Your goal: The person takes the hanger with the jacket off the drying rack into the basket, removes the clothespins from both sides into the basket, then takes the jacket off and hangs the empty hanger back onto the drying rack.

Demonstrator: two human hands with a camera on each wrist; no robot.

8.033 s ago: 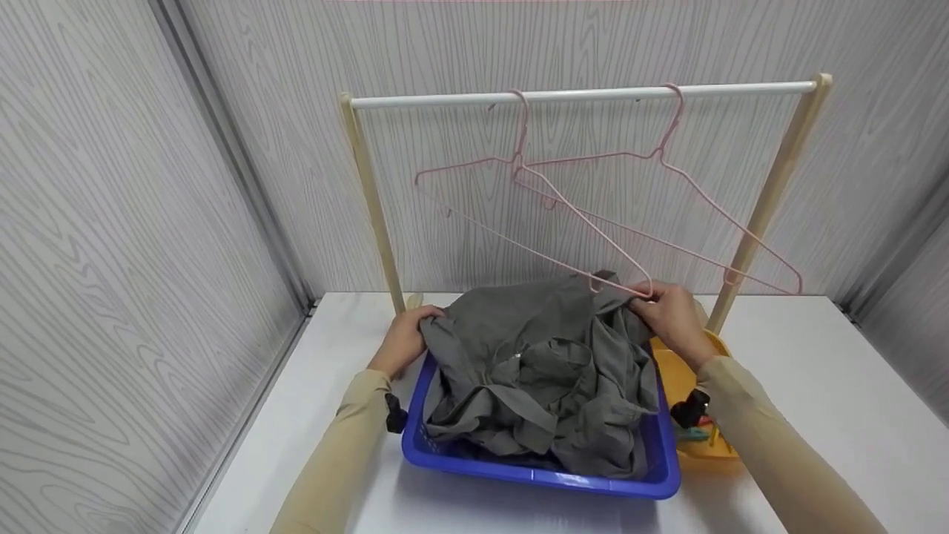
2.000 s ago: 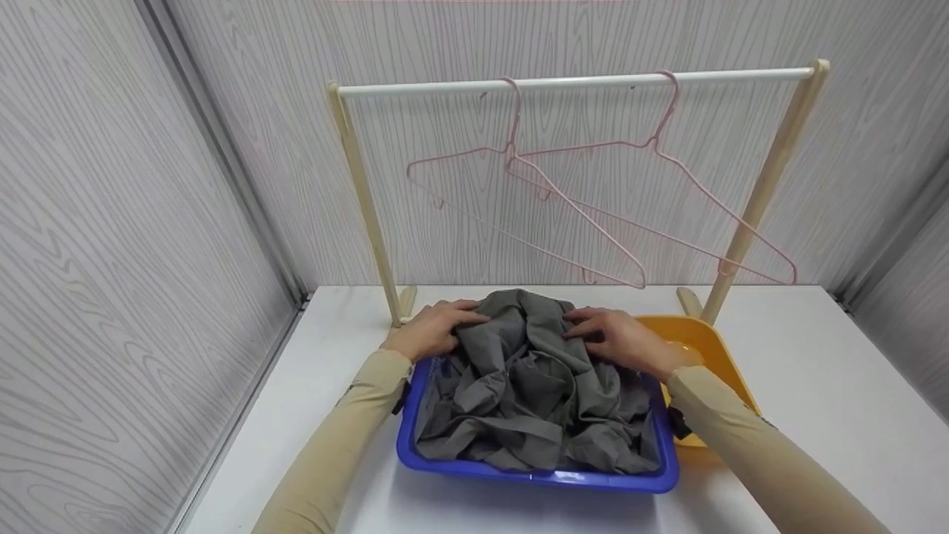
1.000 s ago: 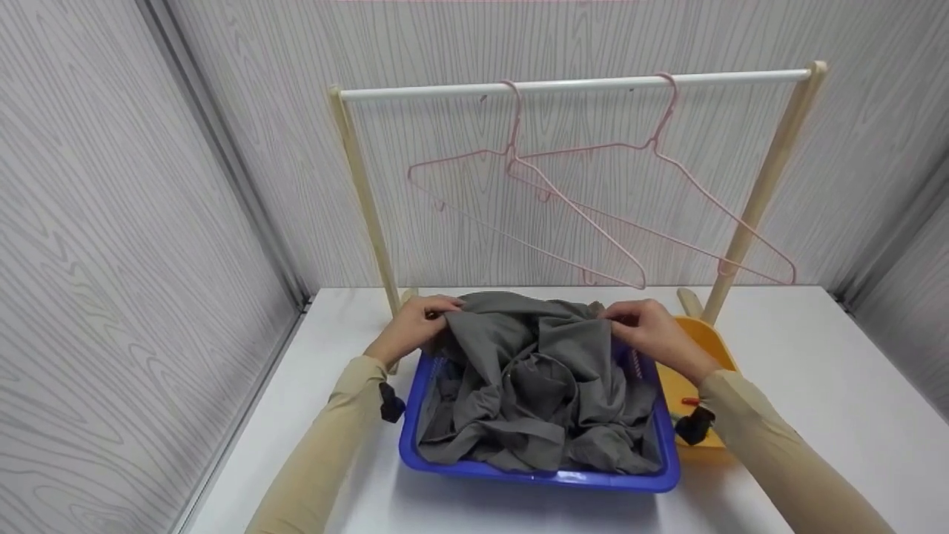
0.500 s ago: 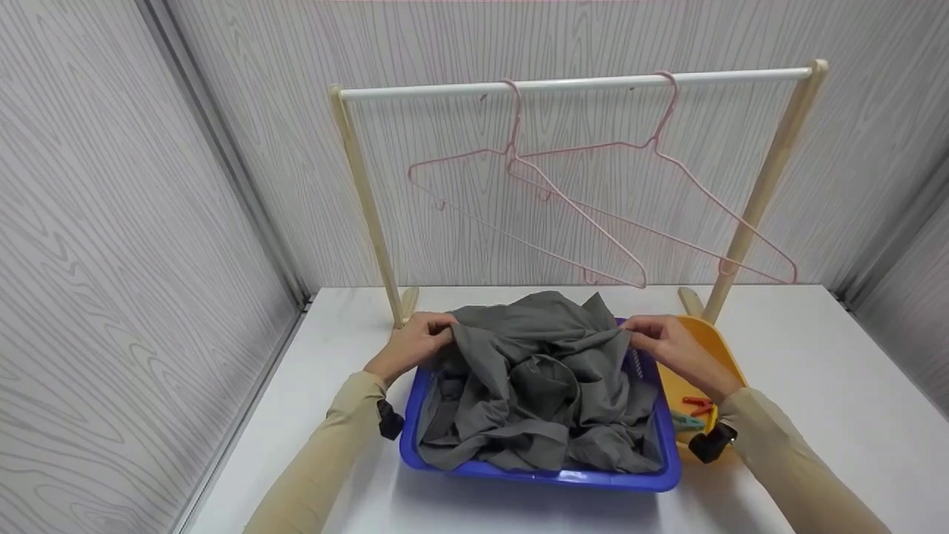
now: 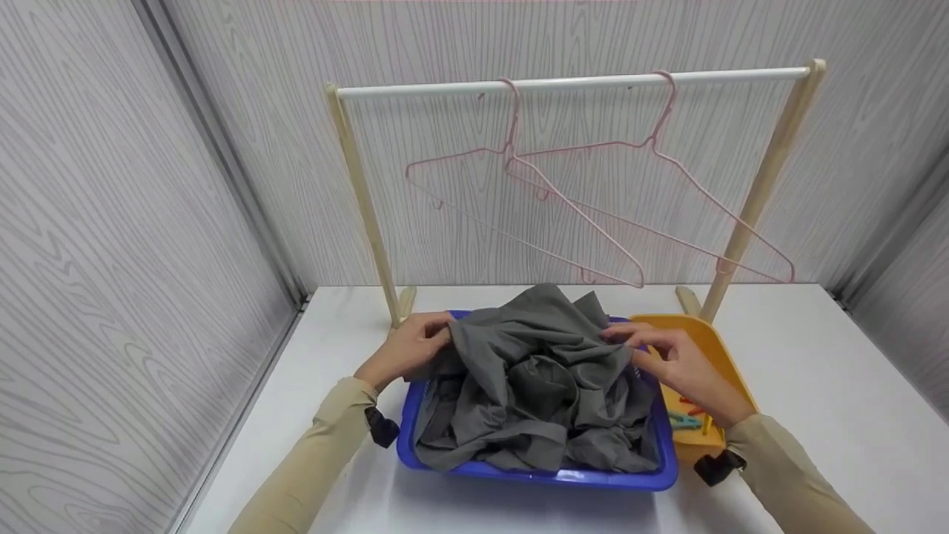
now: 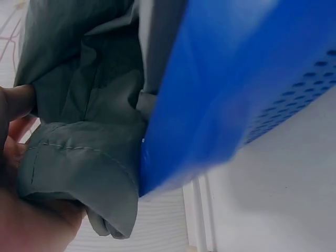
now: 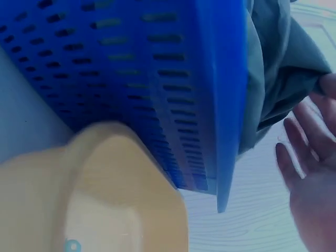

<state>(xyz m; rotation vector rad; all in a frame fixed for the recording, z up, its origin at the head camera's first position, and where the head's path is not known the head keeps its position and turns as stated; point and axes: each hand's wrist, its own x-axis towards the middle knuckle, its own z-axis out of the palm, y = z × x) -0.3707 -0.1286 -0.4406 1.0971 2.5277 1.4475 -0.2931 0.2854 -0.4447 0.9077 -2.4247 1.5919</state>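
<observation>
A rumpled dark grey garment (image 5: 549, 315) fills the blue basket (image 5: 511, 476) in the head view, its far part spread over the basket's back rim. My left hand (image 5: 408, 350) grips its left edge, where the left wrist view shows a stitched hem on the cloth (image 6: 79, 157). At the opposite side my right hand (image 5: 686, 371) pinches a corner of the garment near its thumb, the other fingers reaching out straighter behind the cloth. The right wrist view has this corner drawn out taut (image 7: 304, 68) to the fingertips, beyond the basket wall (image 7: 173, 79).
Two pink hangers (image 5: 574, 204) hang from the white rail (image 5: 578, 83) of a wooden-legged rack behind the basket. A yellow bin (image 5: 712, 345) with a few coloured clothes pegs (image 5: 683, 421) stands against the basket's right side. Patterned panels enclose the white table (image 5: 801, 371).
From gathering the cloth two seconds ago, both hands have spread apart, pulling the garment's far edge wider. In the last half second, the right fingers have loosened outward; the cloth's middle sits a little higher.
</observation>
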